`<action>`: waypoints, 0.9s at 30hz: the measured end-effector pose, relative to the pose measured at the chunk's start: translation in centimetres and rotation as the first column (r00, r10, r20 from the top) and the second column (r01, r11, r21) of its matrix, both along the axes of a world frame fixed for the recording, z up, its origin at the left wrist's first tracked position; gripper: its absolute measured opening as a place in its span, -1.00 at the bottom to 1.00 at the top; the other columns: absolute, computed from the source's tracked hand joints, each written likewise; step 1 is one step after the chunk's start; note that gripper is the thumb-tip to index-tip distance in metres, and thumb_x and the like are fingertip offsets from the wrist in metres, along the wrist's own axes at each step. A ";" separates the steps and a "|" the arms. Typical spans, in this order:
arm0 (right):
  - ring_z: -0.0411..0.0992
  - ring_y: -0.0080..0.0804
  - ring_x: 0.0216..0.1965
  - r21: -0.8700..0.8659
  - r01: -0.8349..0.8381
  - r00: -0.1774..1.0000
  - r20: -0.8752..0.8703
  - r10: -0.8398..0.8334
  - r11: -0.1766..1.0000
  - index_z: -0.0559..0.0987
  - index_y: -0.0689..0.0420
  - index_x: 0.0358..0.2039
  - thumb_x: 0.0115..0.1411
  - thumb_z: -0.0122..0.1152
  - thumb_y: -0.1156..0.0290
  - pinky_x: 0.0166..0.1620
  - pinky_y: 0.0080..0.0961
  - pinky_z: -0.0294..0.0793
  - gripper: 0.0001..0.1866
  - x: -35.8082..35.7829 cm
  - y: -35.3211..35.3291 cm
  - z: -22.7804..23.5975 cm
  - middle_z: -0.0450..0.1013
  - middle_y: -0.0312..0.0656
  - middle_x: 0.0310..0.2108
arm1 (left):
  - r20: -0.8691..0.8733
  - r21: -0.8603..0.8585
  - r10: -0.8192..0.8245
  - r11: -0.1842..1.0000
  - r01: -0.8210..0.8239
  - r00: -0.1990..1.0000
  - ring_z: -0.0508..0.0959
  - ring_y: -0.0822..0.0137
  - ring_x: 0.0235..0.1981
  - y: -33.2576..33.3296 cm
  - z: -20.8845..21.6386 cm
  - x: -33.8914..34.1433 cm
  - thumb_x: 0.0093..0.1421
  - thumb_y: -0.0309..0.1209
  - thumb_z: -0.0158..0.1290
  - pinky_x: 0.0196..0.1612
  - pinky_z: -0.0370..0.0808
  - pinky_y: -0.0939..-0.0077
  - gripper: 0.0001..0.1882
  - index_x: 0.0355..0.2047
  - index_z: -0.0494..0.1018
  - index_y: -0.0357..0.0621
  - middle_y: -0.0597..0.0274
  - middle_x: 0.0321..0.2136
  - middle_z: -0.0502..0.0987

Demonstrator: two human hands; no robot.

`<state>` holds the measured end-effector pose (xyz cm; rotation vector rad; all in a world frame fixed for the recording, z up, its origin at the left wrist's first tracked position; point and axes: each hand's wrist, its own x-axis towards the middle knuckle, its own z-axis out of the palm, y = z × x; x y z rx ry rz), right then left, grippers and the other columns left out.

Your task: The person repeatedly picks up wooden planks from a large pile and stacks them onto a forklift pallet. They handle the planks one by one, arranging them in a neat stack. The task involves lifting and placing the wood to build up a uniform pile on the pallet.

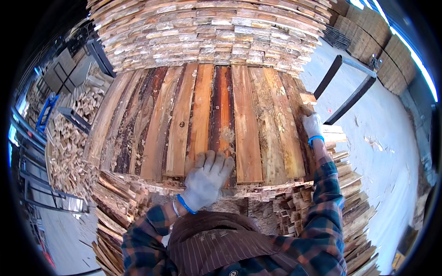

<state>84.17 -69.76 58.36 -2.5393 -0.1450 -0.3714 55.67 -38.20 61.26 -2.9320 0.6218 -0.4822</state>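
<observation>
A row of rough wooden boards (178, 124) lies side by side on top of a stack in front of me, their lengths running away from me. My left hand (205, 178), in a whitish glove with a blue band at the wrist, rests on the near ends of the middle boards, fingers stretched out flat. A reddish-brown board (223, 106) runs just beyond its fingertips. At the right side of the row, my gloved right hand (312, 125) has its fingers curled at the edge of the outermost board (294, 103); its fingertips are partly hidden.
A tall wall of stacked boards (207, 34) rises behind the row. Loose slats (357, 216) lie low at right, more (113, 202) at left. Dark metal posts (352, 99) stand at the right. A heap of short wood pieces (76, 147) covers the floor at left.
</observation>
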 end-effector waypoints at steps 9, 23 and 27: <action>0.35 0.00 0.10 -0.214 -0.344 0.912 0.153 0.380 0.914 0.38 0.10 0.16 0.19 0.09 0.22 0.10 -0.15 0.41 -0.47 -10.9 0.9 3.9 0.36 -0.03 0.11 | 0.133 -0.293 0.012 0.956 0.027 0.991 0.42 0.03 -0.08 0.4 -1.2 -0.5 -0.04 0.05 0.12 0.08 0.30 0.12 -0.32 -0.03 0.40 -0.19 0.03 -0.16 0.45; 0.27 0.25 0.12 -0.503 -0.488 0.774 0.128 0.620 0.714 0.34 0.12 0.20 0.27 -0.10 -0.06 0.13 0.03 0.28 -0.36 -24.1 8.7 -0.7 0.29 0.17 0.13 | 0.116 -0.575 -0.098 0.804 0.148 0.988 0.29 0.00 0.19 0.6 -4.4 -4.4 0.13 0.01 -0.01 0.33 0.04 0.02 -0.41 0.04 0.37 -0.13 -0.01 0.05 0.38; 0.38 -0.11 0.07 0.154 -0.763 0.614 -0.134 0.778 0.628 0.35 0.28 0.16 0.20 0.13 0.32 0.06 -0.23 0.40 -0.46 -32.4 15.0 -0.6 0.36 0.08 0.10 | -0.328 -0.795 -0.321 0.601 -0.076 0.888 0.45 0.12 0.04 6.5 -5.9 -13.7 0.19 -0.01 0.00 0.04 0.38 0.23 -0.50 -0.03 0.43 -0.12 0.05 -0.16 0.51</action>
